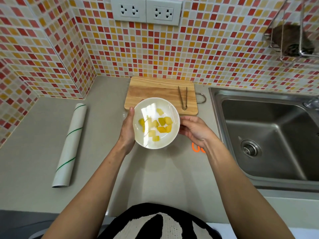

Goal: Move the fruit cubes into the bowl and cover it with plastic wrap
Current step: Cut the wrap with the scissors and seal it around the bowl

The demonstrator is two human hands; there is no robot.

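The bowl [156,123] sits between the two hands, above the counter [155,169], with the fruit cubes [158,125] inside and plastic wrap [165,107] already stretched glossy across its mouth. The left hand [127,129] is clamped on the near-side rim, thumb along the edge; the right hand [194,130] cups the opposite wall, fingers curled under. Judging by this, the sealing remains: each hand should press the film down around the rim while keeping the bowl level.

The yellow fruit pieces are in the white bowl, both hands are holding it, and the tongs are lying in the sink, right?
Almost. The tongs lie on the wooden cutting board, not in the sink; the head view shows it. The fruit pieces are in the bowl, held by left hand and right hand.
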